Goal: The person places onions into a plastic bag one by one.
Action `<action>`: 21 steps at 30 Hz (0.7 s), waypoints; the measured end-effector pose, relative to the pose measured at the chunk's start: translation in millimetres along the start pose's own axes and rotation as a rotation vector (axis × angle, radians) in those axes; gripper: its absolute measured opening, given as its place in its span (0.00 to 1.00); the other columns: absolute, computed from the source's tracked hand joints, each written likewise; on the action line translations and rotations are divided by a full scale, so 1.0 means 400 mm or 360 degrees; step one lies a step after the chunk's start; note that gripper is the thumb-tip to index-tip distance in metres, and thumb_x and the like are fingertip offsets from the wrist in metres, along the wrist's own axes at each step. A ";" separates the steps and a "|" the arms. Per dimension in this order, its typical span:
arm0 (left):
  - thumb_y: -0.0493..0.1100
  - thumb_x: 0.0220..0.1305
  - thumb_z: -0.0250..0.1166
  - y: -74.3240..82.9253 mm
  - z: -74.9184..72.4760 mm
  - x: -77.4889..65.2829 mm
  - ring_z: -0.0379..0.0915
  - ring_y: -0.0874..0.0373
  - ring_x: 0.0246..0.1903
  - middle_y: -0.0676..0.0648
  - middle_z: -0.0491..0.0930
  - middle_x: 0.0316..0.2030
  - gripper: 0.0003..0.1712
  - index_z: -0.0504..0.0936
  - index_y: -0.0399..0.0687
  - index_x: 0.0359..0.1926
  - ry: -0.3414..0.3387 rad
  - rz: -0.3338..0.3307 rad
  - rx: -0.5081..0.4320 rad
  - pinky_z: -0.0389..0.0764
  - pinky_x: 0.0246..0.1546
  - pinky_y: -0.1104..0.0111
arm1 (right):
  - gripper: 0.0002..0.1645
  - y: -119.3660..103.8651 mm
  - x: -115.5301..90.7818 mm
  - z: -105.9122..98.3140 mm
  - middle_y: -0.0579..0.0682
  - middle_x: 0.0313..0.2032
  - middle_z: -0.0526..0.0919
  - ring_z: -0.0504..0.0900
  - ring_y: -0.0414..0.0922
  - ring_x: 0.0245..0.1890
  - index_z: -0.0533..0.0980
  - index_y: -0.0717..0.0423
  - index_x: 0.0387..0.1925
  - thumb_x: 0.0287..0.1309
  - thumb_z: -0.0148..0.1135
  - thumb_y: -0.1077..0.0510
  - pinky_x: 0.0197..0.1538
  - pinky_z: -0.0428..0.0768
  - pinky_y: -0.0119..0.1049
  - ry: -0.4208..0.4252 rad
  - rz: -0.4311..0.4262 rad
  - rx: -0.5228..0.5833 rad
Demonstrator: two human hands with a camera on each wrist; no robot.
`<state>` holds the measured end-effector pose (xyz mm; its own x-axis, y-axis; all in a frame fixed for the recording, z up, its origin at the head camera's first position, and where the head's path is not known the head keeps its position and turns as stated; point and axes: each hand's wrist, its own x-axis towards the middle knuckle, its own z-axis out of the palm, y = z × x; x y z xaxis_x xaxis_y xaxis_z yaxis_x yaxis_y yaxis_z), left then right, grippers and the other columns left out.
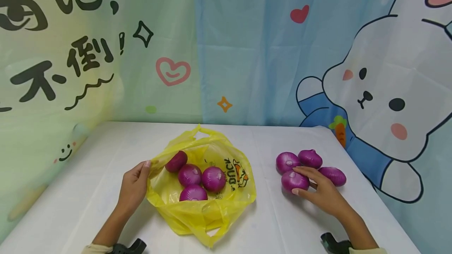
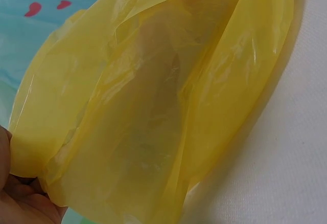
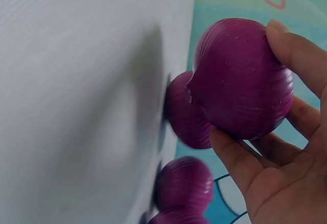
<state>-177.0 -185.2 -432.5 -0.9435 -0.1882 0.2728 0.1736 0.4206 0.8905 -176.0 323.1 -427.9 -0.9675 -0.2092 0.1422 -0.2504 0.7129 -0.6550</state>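
A yellow plastic bag [image 1: 169,201] lies on the table with its mouth spread open. Inside it are several red onions [image 1: 213,179]. My left hand [image 1: 135,183] pinches the bag's left rim, and the left wrist view shows the thin yellow film [image 2: 143,127] filling most of the picture. On the right, my right hand [image 1: 323,193] grips a red onion [image 1: 294,181] between thumb and fingers. In the right wrist view this onion [image 3: 242,81] appears raised off the white surface. Three more red onions [image 1: 310,158] sit close together just behind it.
A white cloth [image 1: 265,214] covers the table. Behind it hangs a printed curtain [image 1: 233,50] with hearts, lettering and a cartoon rabbit. Black straps with camera mounts [image 1: 335,243] are on both wrists.
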 end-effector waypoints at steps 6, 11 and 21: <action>0.48 0.77 0.48 -0.001 0.000 0.004 0.69 0.61 0.30 0.40 0.81 0.38 0.23 0.82 0.33 0.49 -0.0017 -0.0039 0.0005 0.70 0.31 0.75 | 0.42 -0.046 0.009 0.000 0.62 0.63 0.67 0.64 0.66 0.62 0.69 0.54 0.67 0.51 0.75 0.53 0.49 0.76 0.57 0.0032 -0.0050 0.0113; 0.47 0.77 0.49 0.001 0.000 0.002 0.68 0.61 0.29 0.41 0.80 0.35 0.22 0.82 0.34 0.48 -0.0009 -0.0033 -0.0001 0.70 0.30 0.75 | 0.43 -0.081 0.022 0.007 0.62 0.65 0.65 0.63 0.67 0.63 0.68 0.54 0.67 0.51 0.75 0.53 0.51 0.75 0.57 0.0027 -0.0037 0.0186; 0.49 0.77 0.48 0.006 0.000 -0.002 0.68 0.59 0.28 0.41 0.79 0.33 0.23 0.82 0.34 0.47 -0.0001 -0.0006 -0.0002 0.70 0.29 0.74 | 0.40 -0.154 0.052 0.019 0.58 0.64 0.69 0.67 0.66 0.61 0.71 0.49 0.66 0.50 0.75 0.54 0.48 0.78 0.55 0.0017 -0.0172 0.0290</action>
<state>-175.8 -184.1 -430.4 -0.9443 -0.1891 0.2692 0.1703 0.4190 0.8919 -180.5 270.0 -390.2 -0.9358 -0.2701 0.2265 -0.3434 0.5536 -0.7587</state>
